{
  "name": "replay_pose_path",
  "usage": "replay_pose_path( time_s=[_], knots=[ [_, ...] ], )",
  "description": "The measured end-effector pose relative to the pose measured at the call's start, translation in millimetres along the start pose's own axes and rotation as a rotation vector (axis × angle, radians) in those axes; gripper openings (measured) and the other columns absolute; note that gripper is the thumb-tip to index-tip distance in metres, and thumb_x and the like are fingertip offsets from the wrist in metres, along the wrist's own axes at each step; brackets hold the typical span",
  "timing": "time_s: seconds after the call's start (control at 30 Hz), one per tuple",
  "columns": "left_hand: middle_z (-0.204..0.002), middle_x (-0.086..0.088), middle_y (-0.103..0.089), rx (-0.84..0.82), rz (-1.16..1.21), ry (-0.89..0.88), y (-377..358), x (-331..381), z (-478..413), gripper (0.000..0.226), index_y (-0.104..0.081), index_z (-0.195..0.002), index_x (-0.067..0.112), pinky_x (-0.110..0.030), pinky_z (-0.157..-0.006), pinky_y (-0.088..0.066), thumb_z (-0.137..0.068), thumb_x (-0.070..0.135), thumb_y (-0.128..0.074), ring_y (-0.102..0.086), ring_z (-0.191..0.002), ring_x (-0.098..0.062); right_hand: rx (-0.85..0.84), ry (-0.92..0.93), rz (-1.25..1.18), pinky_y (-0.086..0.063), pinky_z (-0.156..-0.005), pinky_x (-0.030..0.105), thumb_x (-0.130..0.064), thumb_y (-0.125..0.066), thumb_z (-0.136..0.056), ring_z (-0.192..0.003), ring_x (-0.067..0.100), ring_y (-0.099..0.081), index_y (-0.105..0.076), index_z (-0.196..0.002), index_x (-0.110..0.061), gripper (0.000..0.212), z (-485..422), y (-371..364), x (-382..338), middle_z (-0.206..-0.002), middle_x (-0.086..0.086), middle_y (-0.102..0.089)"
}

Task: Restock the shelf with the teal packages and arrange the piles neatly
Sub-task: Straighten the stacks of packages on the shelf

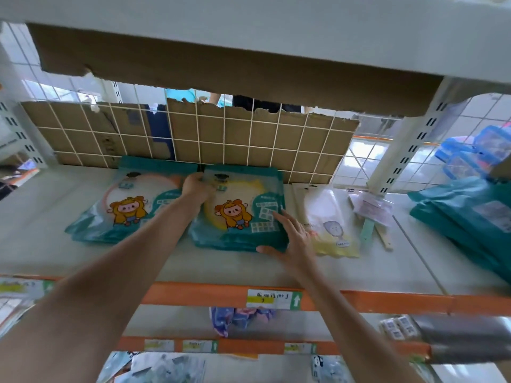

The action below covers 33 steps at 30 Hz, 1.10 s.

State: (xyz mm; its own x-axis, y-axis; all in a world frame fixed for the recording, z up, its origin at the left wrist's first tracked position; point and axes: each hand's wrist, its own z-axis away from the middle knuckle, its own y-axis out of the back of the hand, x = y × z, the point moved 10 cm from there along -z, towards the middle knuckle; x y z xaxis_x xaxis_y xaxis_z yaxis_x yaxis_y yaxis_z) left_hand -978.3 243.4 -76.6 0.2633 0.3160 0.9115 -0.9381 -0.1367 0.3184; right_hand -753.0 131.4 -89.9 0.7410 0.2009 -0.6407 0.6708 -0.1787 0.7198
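Two stacks of teal packages lie flat on the grey shelf (55,244), side by side, close to the wire grid back (221,134) with cardboard (249,139) behind it. The left teal pile (124,205) shows a cartoon figure on an orange-rimmed window, and the right teal pile (240,214) shows the same figure on yellow. The piles almost touch, with the left forearm crossing the gap. Left hand (196,186) is at the far left corner of the right teal pile, fingers curled together over that corner, gripping it; fingertips are hidden under the edge. Right hand (293,239) is at the near right corner of the same pile, fingers straight and slightly apart, laid flat on top, thumb stretched along the pile's near edge. Just right of that hand lies a white and yellow package (329,222), flat and touching or nearly touching the pile, can't tell which. Further right are a mint handle with wooden sticks (367,233), then slumped teal bags (464,217) at the far right, with blue-lidded containers (475,153) behind them. An orange shelf edge (193,294) runs along the near side with a price label (273,299) below the right teal pile
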Motion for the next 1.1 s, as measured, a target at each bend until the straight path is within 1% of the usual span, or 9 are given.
replay_pose_path(
  time_s=[0.23, 0.33, 0.4, 0.47, 0.6, 0.73, 0.83, 0.9, 1.1],
  knots=[
    [-0.131, -0.015, -0.049, -0.108, -0.022, 0.000, -21, -8, 5, 0.063, -0.033, -0.142, 0.010, -0.027, -0.083, -0.044, -0.086, 0.006, -0.062, -0.054, -0.113, -0.028, -0.024, -0.031, -0.006, -0.036, -0.107, 0.052, -0.090, -0.033, -0.062, -0.133, 0.032, -0.036, -0.044, -0.138, -0.016, 0.107, 1, -2, 4, -0.148, 0.010, -0.035],
    [-0.125, -0.012, -0.048, -0.117, -0.039, -0.028, -28, -1, 9, 0.059, -0.034, -0.141, 0.007, -0.028, -0.088, -0.040, -0.088, 0.008, -0.060, -0.050, -0.116, -0.028, -0.035, -0.073, -0.076, -0.035, -0.109, 0.040, -0.063, -0.062, -0.072, -0.134, 0.025, -0.033, -0.042, -0.139, -0.013, 0.086, 1, -1, 7, -0.149, 0.007, -0.032],
    [-0.128, -0.015, -0.048, -0.112, -0.049, -0.031, -32, 0, 8, 0.057, -0.036, -0.139, 0.006, -0.031, -0.089, -0.040, -0.088, 0.009, -0.061, -0.049, -0.116, -0.029, -0.024, -0.062, -0.096, -0.036, -0.108, 0.033, -0.048, -0.071, -0.074, -0.132, 0.019, -0.033, -0.041, -0.139, -0.012, 0.081, 1, 0, 8, -0.149, 0.006, -0.031],
    [-0.129, -0.017, -0.049, -0.089, -0.074, -0.029, -31, -1, 6, 0.054, -0.039, -0.136, 0.004, -0.031, -0.087, -0.041, -0.088, 0.010, -0.061, -0.050, -0.114, -0.030, -0.029, -0.063, -0.105, -0.040, -0.106, 0.040, -0.040, -0.072, -0.077, -0.134, 0.021, -0.033, -0.039, -0.140, -0.013, 0.077, 1, -1, 10, -0.150, 0.006, -0.029],
    [-0.119, -0.014, -0.050, -0.102, -0.094, -0.029, -34, -2, 5, 0.049, -0.040, -0.134, 0.004, -0.028, -0.080, -0.038, -0.089, 0.011, -0.059, -0.047, -0.095, -0.021, -0.037, -0.068, -0.114, -0.040, -0.106, 0.040, -0.046, -0.066, -0.077, -0.136, 0.024, -0.032, -0.038, -0.141, -0.015, 0.077, 1, -2, 10, -0.152, 0.005, -0.026],
    [-0.107, -0.009, -0.048, -0.141, -0.057, -0.028, -35, 0, 6, 0.049, -0.042, -0.132, 0.004, -0.025, -0.069, -0.039, -0.088, 0.013, -0.061, -0.048, -0.080, -0.016, -0.030, -0.070, -0.119, -0.039, -0.107, 0.038, -0.031, -0.070, -0.081, -0.136, 0.023, -0.030, -0.037, -0.141, -0.013, 0.071, 1, -1, 10, -0.153, 0.005, -0.024],
    [-0.115, -0.009, -0.057, -0.193, -0.044, -0.012, -36, -4, 9, 0.043, -0.047, -0.127, 0.008, -0.038, -0.089, -0.045, -0.087, 0.016, -0.063, -0.055, -0.101, -0.025, -0.036, -0.079, -0.122, -0.042, -0.104, 0.043, -0.033, -0.069, -0.081, -0.136, 0.025, -0.032, -0.039, -0.141, -0.014, 0.070, 0, -3, 12, -0.153, 0.005, -0.024],
    [-0.119, -0.013, -0.058, -0.221, -0.030, -0.009, -35, -5, 12, 0.043, -0.048, -0.126, 0.011, -0.046, -0.099, -0.043, -0.086, 0.016, -0.063, -0.055, -0.109, -0.029, -0.033, -0.082, -0.125, -0.044, -0.102, 0.042, -0.036, -0.069, -0.080, -0.134, 0.024, -0.034, -0.040, -0.140, -0.015, 0.070, 1, -2, 12, -0.152, 0.004, -0.026],
    [-0.121, -0.013, -0.057, -0.301, -0.030, -0.029, -40, -3, 20, 0.046, -0.044, -0.131, 0.012, -0.045, -0.099, -0.043, -0.088, 0.011, -0.060, -0.056, -0.109, -0.028, -0.016, -0.092, -0.098, -0.039, -0.104, 0.031, -0.028, -0.071, -0.081, -0.134, 0.021, -0.032, -0.039, -0.141, -0.014, 0.069, 1, 1, 12, -0.151, 0.002, -0.026]
  ],
)
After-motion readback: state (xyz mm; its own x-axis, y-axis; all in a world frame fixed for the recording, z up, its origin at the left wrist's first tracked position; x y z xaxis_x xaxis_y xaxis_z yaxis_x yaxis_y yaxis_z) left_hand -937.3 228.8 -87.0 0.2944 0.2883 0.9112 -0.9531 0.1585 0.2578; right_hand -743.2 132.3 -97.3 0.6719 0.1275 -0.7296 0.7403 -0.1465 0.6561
